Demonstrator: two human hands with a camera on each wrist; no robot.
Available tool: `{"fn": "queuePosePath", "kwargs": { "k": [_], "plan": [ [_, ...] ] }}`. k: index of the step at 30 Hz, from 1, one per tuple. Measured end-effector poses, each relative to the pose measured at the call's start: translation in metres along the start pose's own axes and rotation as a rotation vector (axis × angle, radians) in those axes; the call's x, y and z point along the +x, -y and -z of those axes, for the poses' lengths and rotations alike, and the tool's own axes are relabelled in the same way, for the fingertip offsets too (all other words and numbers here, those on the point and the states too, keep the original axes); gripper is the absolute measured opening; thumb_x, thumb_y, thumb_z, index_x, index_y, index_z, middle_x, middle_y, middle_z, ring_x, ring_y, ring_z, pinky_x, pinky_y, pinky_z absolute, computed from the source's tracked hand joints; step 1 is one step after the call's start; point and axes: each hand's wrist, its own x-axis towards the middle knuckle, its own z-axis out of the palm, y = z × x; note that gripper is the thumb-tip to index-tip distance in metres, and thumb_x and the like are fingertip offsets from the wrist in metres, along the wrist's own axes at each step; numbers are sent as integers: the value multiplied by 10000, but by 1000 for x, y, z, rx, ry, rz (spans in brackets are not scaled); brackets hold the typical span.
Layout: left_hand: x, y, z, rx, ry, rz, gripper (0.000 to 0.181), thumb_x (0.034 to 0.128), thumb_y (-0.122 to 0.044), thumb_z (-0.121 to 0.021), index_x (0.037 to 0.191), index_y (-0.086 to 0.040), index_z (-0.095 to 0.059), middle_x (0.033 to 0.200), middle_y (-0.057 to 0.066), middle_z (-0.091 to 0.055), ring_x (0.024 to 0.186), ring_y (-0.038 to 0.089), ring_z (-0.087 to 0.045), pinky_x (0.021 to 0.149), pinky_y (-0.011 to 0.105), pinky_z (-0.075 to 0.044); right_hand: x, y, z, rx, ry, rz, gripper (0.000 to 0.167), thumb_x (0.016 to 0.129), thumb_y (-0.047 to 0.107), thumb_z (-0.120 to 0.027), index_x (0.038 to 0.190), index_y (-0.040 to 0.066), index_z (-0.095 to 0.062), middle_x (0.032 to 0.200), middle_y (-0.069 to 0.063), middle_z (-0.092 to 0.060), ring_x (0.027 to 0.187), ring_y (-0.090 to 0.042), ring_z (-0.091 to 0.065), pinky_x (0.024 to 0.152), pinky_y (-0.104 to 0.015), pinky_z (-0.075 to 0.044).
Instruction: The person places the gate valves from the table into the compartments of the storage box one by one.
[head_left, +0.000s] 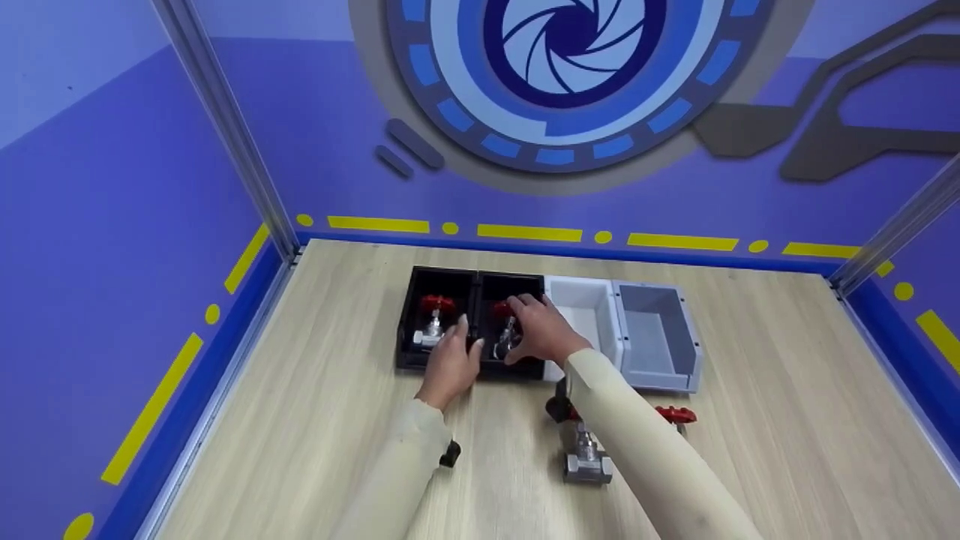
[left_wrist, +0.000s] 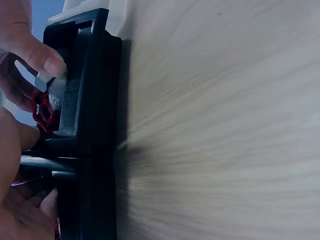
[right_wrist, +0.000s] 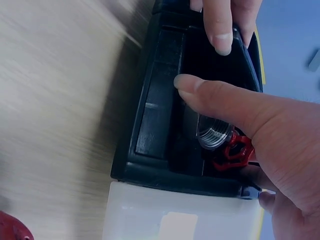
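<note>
My right hand (head_left: 546,330) reaches into the second black bin (right_wrist: 150,125) and holds a metal valve (head_left: 506,337) with a red handwheel (right_wrist: 235,152). Its thumb lies by the valve body, its fingers by the wheel. My left hand (head_left: 450,367) is at the wall between the two black bins, thumb on one side and fingers on the other, pinching it. Part of that grip is hidden. A similar valve (head_left: 431,330) stands in the left black bin (head_left: 406,330), wheel toward the back.
A white bin (head_left: 581,283) and a grey bin (head_left: 667,381) continue the row to the right. Another red-wheeled valve (head_left: 587,461) lies on the wooden table (head_left: 495,480) under my right forearm. A further red handwheel (head_left: 676,414) shows beyond that sleeve. Blue panels (head_left: 337,150) enclose the table.
</note>
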Motion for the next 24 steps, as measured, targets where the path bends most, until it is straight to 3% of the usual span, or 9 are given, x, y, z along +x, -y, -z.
{"fn": "queuePosePath", "kwargs": {
  "k": [17,24],
  "plan": [
    [-1,0,-2,-9,-35,-11,556,960,-234,-576,1388,95,-440,1195,254,-618,1104,391,-607,952,473,-484,-1,-2,3,-52,12,-13,1087,574,377,-930,1433,-12,-390,1419,-226,-487,1322,-354,-472,1162,-596,-215],
    [-1,0,-2,-10,-18,9,559,971,-248,-561,1405,77,-428,1220,248,-607,1131,388,-594,975,468,-474,0,-4,3,-54,11,-5,1081,572,348,-935,1437,4,-386,1431,-213,-476,1304,-354,-492,1152,-603,-231]
  ]
}}
